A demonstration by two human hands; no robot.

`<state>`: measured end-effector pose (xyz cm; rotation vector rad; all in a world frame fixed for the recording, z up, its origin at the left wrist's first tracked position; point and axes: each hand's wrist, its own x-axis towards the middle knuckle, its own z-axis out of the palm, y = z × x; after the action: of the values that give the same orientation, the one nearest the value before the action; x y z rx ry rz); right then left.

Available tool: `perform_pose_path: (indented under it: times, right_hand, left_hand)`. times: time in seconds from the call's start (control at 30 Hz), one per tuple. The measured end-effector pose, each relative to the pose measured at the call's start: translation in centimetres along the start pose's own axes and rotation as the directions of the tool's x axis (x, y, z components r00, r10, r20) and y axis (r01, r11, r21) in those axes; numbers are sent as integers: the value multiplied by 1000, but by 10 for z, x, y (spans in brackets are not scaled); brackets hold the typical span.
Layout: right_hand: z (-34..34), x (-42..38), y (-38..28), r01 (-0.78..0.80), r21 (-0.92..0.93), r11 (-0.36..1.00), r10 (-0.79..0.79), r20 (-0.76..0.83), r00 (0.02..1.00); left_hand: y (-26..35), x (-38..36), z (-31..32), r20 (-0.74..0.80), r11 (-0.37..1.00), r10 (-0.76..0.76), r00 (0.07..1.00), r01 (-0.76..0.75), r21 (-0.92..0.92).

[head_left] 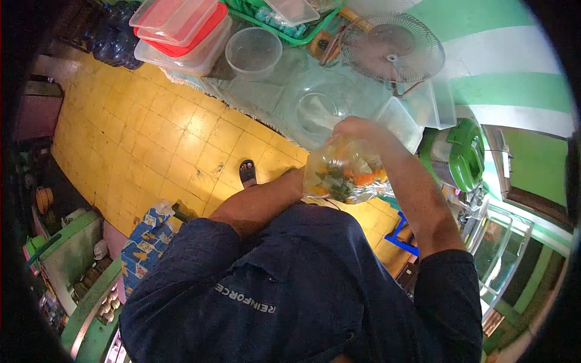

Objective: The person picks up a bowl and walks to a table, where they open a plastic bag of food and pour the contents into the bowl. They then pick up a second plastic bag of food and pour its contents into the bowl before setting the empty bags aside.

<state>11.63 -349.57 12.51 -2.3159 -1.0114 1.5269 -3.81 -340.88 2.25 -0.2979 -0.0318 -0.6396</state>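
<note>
A clear plastic bag (348,172) of food hangs in front of my torso, with orange pieces and green leaves showing through it. Closed over the bag's upper part is my right hand (358,130). From that fist a whitish translucent piece (322,115) sticks out toward the table; whether it is the bag's gathered neck or a separate utensil I cannot make out. My left forearm (263,204) reaches to the bag's near left side, where the bag hides the fingers. Just beyond the hands lies the glass-like table surface (266,94).
Stacked plastic containers (178,30), a round clear tub (254,51) and a green basket (308,36) stand along the table. A fan (392,48) is at the back right, near a green lidded container (466,154). A blue stool (400,236) stands below.
</note>
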Motion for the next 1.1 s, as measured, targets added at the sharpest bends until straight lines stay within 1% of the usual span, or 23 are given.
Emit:
perform_pose_path:
  times: [0.03,0.07,0.13,0.17,0.23,0.27,0.33,0.4,0.47,0.53,0.6,0.67,0.73,0.77,0.83,0.87,0.93,0.97,1.03,1.1]
  right_hand:
    - [-2,-7,-7,44,-59,997,-46,-18,999]
    - [-3,-6,-9,9,-14,1000,-9,-15,1000]
    - [-4,-3,-7,33,-8,999,-33,-36,999]
    - [-4,-2,-3,90,-49,995,-93,-60,994]
    - [-2,10,21,131,37,991,-129,-49,990]
    - [4,24,42,110,165,980,-109,-14,994]
    - [5,28,37,-18,311,950,18,3,1000]
    - [9,28,26,-214,357,909,240,-29,970]
    - [11,24,36,-154,529,835,197,-25,980]
    - [10,23,36,-149,587,796,191,-10,982]
    - [8,26,35,-174,533,828,203,4,979]
    - [7,26,35,-147,461,875,176,-19,984]
    - [9,27,36,-156,470,869,194,-32,981]
    - [10,29,36,-189,519,834,236,-25,972]
    - [8,21,18,-166,398,902,216,-85,973]
    - [1,1,-12,-110,209,972,142,-142,980]
    - [-3,-8,-23,-40,149,988,66,-170,983]
    - [-2,-7,-14,-26,285,958,73,-156,985]
    - [0,-1,-7,-73,491,868,147,-114,983]
    - [-1,7,-13,-192,627,755,278,-40,960]
  left_hand:
    - [0,0,0,-3,1000,-1,1000,1,2]
    - [-1,1,-1,-5,1000,1,1000,-1,2]
    - [-2,1,0,-5,1000,1,1000,-1,5]
    - [-2,2,0,-4,1000,1,1000,-1,3]
    - [-3,2,0,-6,1000,4,1000,-4,3]
    - [-3,3,0,-8,1000,4,1000,-4,1]
    - [-4,2,-1,-12,1000,5,1000,-5,3]
    - [-4,1,-1,-17,1000,8,1000,-8,7]
    - [-5,0,-1,-18,1000,10,1000,-10,7]
    - [-5,-1,-1,-18,1000,14,1000,-14,7]
    - [-4,0,-1,-18,1000,18,1000,-18,12]
    - [-4,0,-1,-17,1000,23,1000,-23,18]
    - [-5,0,0,-14,1000,26,1000,-26,15]
    - [-4,1,0,-12,999,30,999,-30,15]
    - [-4,0,1,-10,999,35,999,-35,16]
    - [-4,1,1,-8,999,36,999,-36,13]
    - [-2,1,2,-3,999,45,999,-45,16]
    - [-1,0,2,-1,999,46,999,-46,10]
    - [-1,-1,4,3,998,54,999,-54,11]
    - [0,-2,6,16,998,64,998,-64,10]
